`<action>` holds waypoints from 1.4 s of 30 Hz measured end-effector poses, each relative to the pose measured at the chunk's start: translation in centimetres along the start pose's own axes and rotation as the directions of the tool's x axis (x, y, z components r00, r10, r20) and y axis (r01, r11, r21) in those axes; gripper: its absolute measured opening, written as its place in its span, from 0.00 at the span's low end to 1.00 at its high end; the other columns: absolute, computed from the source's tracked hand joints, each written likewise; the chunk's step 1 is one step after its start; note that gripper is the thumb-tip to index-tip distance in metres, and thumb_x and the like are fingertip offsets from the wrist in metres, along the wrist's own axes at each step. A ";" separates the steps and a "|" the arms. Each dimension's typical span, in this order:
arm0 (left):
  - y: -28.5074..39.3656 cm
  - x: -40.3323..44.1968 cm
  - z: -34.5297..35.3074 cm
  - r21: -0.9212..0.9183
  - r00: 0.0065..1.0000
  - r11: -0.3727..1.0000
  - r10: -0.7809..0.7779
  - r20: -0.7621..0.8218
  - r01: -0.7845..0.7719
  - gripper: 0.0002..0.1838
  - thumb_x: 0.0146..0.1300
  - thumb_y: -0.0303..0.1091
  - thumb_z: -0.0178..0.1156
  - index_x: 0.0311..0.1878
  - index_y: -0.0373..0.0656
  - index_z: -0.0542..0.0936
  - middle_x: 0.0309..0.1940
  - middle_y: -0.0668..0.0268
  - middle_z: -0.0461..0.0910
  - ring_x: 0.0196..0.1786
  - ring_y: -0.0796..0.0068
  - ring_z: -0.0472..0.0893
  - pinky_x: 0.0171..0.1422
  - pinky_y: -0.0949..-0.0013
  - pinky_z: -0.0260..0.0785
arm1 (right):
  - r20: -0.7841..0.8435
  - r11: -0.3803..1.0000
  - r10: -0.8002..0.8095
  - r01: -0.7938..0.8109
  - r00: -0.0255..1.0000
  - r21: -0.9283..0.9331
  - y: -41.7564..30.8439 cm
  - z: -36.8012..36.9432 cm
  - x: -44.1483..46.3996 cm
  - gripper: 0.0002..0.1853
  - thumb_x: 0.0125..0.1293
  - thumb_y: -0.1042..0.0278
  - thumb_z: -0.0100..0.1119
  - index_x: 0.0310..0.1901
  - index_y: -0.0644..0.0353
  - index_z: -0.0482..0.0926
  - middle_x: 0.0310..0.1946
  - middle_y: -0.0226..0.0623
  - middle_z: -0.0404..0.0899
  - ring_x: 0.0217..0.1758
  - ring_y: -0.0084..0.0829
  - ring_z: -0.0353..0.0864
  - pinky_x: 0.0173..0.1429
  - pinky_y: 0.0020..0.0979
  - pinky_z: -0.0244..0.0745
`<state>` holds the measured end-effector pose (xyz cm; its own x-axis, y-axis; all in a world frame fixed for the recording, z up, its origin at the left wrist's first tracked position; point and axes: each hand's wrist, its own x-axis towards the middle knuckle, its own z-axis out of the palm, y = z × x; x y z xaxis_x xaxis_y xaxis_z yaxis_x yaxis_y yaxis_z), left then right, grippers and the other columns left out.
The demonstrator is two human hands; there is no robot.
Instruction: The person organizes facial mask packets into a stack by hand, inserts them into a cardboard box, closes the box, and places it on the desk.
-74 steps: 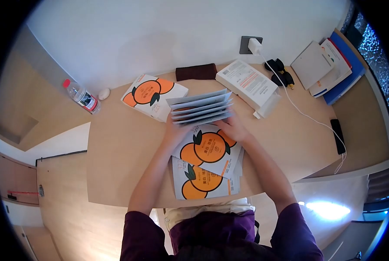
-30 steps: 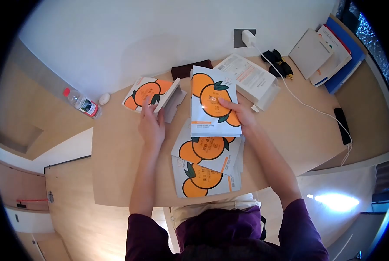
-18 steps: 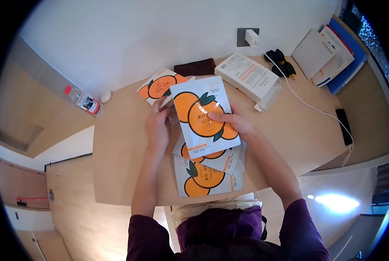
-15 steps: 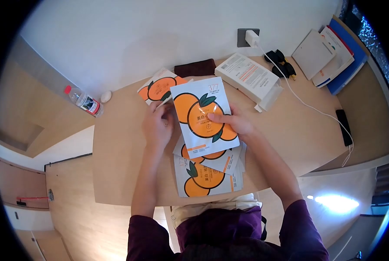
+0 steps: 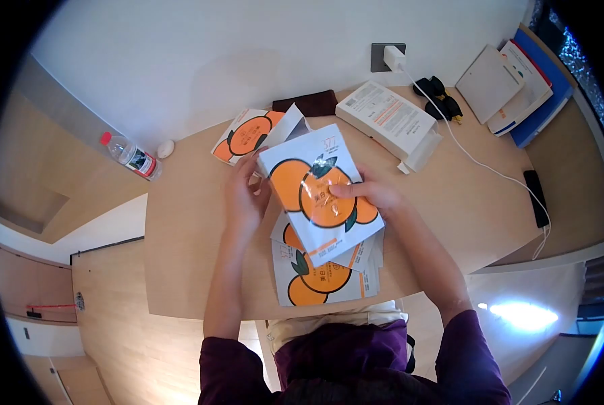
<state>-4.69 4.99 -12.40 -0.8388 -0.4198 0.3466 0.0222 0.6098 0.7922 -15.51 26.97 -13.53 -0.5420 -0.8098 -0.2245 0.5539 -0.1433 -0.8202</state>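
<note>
A stack of white packets with orange fruit pictures (image 5: 315, 196) is tilted above the table, with my right hand (image 5: 376, 192) gripping its right side, thumb on top. My left hand (image 5: 246, 192) is at the open end of a white and orange box (image 5: 251, 131), its fingers closed round the box's near edge; the stack partly hides that edge. A raised white flap of the box stands just behind the stack's top. More orange-printed packets (image 5: 322, 283) lie fanned out on the table below the held stack.
Behind are a dark pouch (image 5: 309, 103), a second white box (image 5: 386, 121) with its flap open, and sunglasses (image 5: 438, 98). A bottle (image 5: 132, 156) and white round object (image 5: 166, 148) stand left. A cable (image 5: 471, 174), black device (image 5: 535, 198) and folders (image 5: 518, 94) are right.
The stack was upright in both hands, then came down flat in my right hand, and has now shifted slightly toward me. My left hand let go of the stack and took hold of the box.
</note>
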 end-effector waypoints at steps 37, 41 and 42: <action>-0.8 -2.5 0.3 -0.095 0.971 0.989 0.090 -0.219 -0.113 0.31 0.59 0.15 0.56 0.66 0.48 0.70 0.61 0.62 0.71 0.59 0.70 0.75 0.45 0.76 0.78 | -0.089 0.891 -0.011 0.050 0.996 0.451 0.9 -2.3 1.3 0.21 0.64 0.70 0.59 0.56 0.71 0.71 0.49 0.50 0.80 0.45 0.36 0.85 0.49 0.33 0.84; -1.0 -2.6 0.2 -0.040 0.983 0.996 0.070 -0.170 -0.078 0.32 0.58 0.14 0.55 0.66 0.48 0.70 0.64 0.64 0.70 0.63 0.73 0.73 0.46 0.77 0.78 | -0.054 0.883 -0.102 0.115 0.993 0.454 0.8 -1.9 0.7 0.22 0.61 0.73 0.62 0.55 0.71 0.70 0.50 0.50 0.80 0.46 0.37 0.85 0.50 0.33 0.84; -1.0 -2.6 0.2 -0.045 0.982 0.995 0.076 -0.174 -0.085 0.32 0.58 0.14 0.55 0.66 0.48 0.71 0.64 0.64 0.70 0.63 0.72 0.73 0.46 0.77 0.78 | -0.034 0.894 -0.112 0.116 0.993 0.434 0.8 -2.0 0.6 0.22 0.60 0.74 0.62 0.55 0.71 0.70 0.50 0.50 0.80 0.46 0.38 0.85 0.50 0.34 0.84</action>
<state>-2.60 5.61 -14.24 -0.7272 -0.4825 0.4882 0.1180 0.6128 0.7814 -16.72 27.51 -15.38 -0.6221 -0.7687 -0.1487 0.7061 -0.4688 -0.5307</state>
